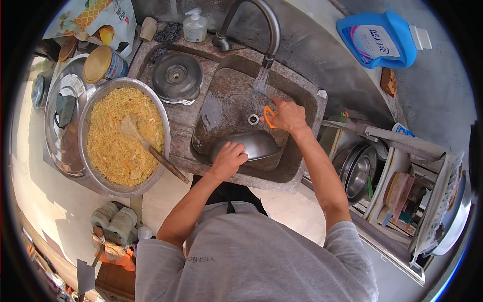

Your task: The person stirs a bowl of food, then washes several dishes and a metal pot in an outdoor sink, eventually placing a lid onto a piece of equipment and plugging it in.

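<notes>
My right hand (288,115) grips a pair of scissors by the orange handle (269,117). Their blades (260,92) point up and left into the water running from the gooseneck faucet (275,34). Below and to the left, my left hand (228,160) holds the near rim of a metal bowl (260,145), which lies tilted in the stone sink (241,177). Part of the bowl is hidden behind that hand. Between the bowl and the faucet, the round drain (253,119) shows in the wet sink floor.
Left of the sink stands a large metal basin (168,132) of fried rice with a wooden-handled spatula (151,149). A dark pot lid (177,77) and a soap pump bottle (195,28) sit along the ledge. A dish rack (381,177) is at right, below a blue detergent bottle (343,30).
</notes>
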`<control>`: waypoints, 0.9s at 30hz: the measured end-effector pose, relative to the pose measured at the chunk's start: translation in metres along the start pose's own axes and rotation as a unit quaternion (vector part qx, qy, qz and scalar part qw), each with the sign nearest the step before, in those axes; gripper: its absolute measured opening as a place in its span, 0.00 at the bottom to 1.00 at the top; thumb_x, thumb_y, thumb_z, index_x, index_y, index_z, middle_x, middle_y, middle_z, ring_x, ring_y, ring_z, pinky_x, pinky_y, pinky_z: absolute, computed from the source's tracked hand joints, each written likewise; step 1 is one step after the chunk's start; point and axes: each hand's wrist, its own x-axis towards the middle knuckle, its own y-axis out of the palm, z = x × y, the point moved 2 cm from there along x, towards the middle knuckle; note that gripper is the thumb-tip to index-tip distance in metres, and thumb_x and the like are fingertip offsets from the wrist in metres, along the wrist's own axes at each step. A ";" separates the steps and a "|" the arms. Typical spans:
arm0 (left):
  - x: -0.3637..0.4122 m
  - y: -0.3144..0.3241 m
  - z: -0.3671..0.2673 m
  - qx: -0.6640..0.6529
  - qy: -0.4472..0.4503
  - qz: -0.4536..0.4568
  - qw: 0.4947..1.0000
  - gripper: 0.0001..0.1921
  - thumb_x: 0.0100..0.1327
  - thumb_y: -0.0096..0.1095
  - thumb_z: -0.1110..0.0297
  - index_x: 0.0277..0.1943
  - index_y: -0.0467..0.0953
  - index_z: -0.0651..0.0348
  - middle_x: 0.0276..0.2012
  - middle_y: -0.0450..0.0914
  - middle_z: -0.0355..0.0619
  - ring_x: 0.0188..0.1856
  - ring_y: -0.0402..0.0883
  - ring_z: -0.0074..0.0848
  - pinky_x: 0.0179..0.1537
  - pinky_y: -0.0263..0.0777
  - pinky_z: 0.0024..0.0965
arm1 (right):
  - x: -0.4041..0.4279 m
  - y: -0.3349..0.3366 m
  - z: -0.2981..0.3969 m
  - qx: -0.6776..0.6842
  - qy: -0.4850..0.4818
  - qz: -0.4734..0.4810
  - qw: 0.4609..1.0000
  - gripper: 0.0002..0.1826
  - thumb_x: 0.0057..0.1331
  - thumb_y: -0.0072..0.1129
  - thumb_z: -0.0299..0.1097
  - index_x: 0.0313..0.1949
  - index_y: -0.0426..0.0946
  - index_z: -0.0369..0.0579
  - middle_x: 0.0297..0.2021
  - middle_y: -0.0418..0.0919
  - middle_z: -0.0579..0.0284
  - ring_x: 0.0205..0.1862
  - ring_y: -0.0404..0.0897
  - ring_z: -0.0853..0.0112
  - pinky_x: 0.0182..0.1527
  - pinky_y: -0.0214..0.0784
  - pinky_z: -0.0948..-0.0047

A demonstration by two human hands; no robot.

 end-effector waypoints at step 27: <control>0.004 0.007 0.003 -0.001 -0.015 -0.008 1.000 0.05 0.49 0.56 0.77 0.24 0.67 0.60 0.31 0.67 0.43 0.36 0.70 0.35 0.37 0.63 0.35 | 0.012 0.025 0.004 0.919 0.017 0.242 0.311 0.43 0.60 0.52 0.67 0.52 0.65 0.31 0.28 0.69 0.58 0.25 0.68 0.72 0.30 0.63 0.77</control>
